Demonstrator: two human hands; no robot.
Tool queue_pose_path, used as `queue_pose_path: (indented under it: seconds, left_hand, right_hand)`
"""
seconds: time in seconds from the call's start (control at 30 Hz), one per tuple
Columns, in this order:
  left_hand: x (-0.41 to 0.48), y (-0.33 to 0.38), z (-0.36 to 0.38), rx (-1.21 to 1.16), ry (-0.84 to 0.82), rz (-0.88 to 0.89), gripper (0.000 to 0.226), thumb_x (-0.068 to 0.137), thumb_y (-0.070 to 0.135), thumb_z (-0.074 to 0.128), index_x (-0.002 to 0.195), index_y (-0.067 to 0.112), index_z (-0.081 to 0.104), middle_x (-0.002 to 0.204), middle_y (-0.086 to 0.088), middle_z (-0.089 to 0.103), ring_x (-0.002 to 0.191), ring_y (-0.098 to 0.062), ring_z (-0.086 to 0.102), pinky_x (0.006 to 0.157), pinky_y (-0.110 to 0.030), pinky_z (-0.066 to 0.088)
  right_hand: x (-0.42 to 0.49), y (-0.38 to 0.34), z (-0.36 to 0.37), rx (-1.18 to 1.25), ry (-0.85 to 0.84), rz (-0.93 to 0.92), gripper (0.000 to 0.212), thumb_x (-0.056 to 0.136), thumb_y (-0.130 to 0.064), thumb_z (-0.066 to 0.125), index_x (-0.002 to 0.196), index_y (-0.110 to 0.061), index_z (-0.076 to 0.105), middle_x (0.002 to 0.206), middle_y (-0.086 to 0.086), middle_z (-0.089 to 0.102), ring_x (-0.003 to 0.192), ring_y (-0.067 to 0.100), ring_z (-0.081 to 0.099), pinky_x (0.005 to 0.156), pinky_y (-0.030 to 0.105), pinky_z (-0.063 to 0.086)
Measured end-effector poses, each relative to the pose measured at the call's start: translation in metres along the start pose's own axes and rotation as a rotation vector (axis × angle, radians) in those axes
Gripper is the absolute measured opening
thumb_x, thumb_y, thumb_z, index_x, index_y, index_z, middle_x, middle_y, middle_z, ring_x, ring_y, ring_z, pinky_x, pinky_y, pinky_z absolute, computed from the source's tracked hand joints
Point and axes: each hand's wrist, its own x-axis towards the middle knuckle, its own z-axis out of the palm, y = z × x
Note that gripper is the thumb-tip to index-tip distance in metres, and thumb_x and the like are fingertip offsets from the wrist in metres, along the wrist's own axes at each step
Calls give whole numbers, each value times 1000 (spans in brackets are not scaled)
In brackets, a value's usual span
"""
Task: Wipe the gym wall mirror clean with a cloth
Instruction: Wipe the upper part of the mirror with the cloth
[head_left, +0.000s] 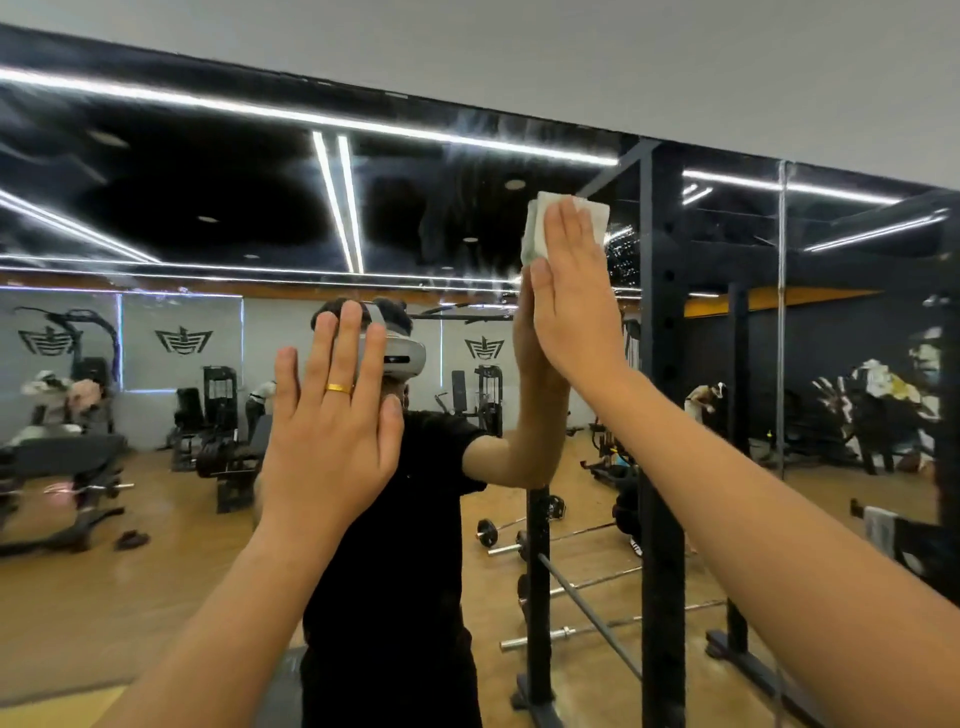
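While both bare forearms stood raised, the left hand (332, 415), wearing one gold ring (338, 388), lay flat with straight fingers on the large gym wall mirror (208, 182). The right hand (571, 306), fingers also straight, pressed one folded white cloth (597, 223) high against the glass. One black steel rack post (657, 415) rose just right of it.

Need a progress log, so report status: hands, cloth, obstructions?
Left hand open, flat toward mirror. Right hand open, pressing cloth high on it. Streaks left of cloth; black rack post close on its right.
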Motion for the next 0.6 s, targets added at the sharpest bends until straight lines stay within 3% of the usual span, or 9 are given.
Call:
queue_pose_path:
  seconds: [0.13, 0.27, 0.4, 0.5, 0.6]
  left_hand:
    - [-2, 1, -2, -8, -16, -5, 68, 104, 35, 31, 164, 7, 17, 173, -15, 8, 160, -30, 5, 127, -58, 11]
    - [1, 4, -4, -12, -48, -30, 68, 104, 36, 29, 165, 9, 14, 173, -12, 3, 161, -28, 2, 127, -59, 11]
    - [2, 5, -4, 0, -42, -20, 68, 103, 35, 30, 164, 7, 18, 173, -13, 6, 160, -29, 4, 128, -57, 8]
    - [1, 8, -4, 1, -20, -25, 67, 103, 35, 31, 163, 7, 23, 172, -15, 11, 160, -30, 9, 127, -57, 9]
    - [3, 10, -6, -5, -30, -36, 67, 103, 35, 33, 163, 7, 24, 172, -14, 11, 160, -28, 7, 128, -56, 8]
  right_hand:
    - [48, 14, -18, -43, -32, 20, 57, 113, -24, 28, 164, -12, 6, 173, 4, 0, 159, 17, -5, 126, 30, -7]
    - [94, 24, -34, -57, -42, 19, 56, 114, -24, 25, 164, -13, 3, 173, 4, -3, 159, 18, -7, 120, 23, -10]
    - [49, 20, -24, 15, -4, 54, 56, 113, -22, 28, 164, -10, 8, 173, 5, 3, 159, 19, -3, 125, 30, -7]
    - [-2, 29, -17, -19, -14, -38, 56, 112, -26, 29, 164, -12, 13, 173, 5, 8, 159, 18, -1, 129, 35, -2]
    - [10, 41, -27, -52, -27, -69, 54, 113, -27, 29, 163, -13, 14, 172, 4, 10, 159, 18, 0, 129, 35, 1]
